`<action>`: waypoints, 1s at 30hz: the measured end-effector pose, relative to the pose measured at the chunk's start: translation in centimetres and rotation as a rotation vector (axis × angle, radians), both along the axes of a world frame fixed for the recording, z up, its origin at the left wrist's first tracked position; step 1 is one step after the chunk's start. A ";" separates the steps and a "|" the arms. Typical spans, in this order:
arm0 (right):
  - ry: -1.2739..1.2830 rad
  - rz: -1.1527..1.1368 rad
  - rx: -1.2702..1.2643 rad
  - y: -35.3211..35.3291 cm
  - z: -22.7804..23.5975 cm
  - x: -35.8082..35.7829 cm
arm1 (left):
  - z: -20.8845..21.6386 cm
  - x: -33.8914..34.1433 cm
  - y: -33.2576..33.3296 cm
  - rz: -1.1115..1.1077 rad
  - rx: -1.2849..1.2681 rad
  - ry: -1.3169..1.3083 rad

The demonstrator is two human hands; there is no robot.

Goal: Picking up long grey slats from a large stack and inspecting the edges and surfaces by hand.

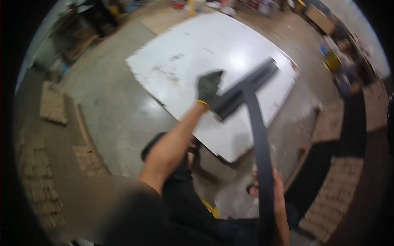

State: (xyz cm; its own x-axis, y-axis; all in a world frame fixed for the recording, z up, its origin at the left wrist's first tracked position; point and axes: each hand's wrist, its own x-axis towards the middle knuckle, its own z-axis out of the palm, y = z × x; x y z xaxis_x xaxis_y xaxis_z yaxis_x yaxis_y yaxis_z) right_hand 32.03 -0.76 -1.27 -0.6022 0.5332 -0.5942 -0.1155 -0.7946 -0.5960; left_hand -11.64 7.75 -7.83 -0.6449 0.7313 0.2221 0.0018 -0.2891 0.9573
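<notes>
A long dark grey T-shaped piece, with a flat stem and a wide grooved crossbar, is tilted above a white board. My right hand wraps around the lower part of the stem, fingers showing on both sides of it. My left hand, in a dark glove with a yellow cuff, is beside the left end of the crossbar. Motion blurs its fingers, and whether it touches the piece is unclear. Beneath both lies the large white board, scuffed with dark marks and chipped along its edge.
Ridged brown panels lie at the right, with more brown panels at the left. Cluttered containers stand along the right wall. A person's dark-clothed legs show at the far left. Grey floor surrounds the board.
</notes>
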 end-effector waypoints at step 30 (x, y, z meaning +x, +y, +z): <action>0.035 0.206 0.211 -4.2 2.3 3.0 | 5.0 11.0 -0.9 0.078 -0.230 0.838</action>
State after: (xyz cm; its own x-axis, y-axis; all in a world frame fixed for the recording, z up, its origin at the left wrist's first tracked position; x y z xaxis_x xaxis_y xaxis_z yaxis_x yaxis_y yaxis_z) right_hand 35.03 -4.99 1.06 -0.7289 0.5071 -0.4599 0.0122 -0.6620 -0.7494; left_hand -0.64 6.86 -2.80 -0.3852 0.7770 0.4980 0.7429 -0.0590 0.6667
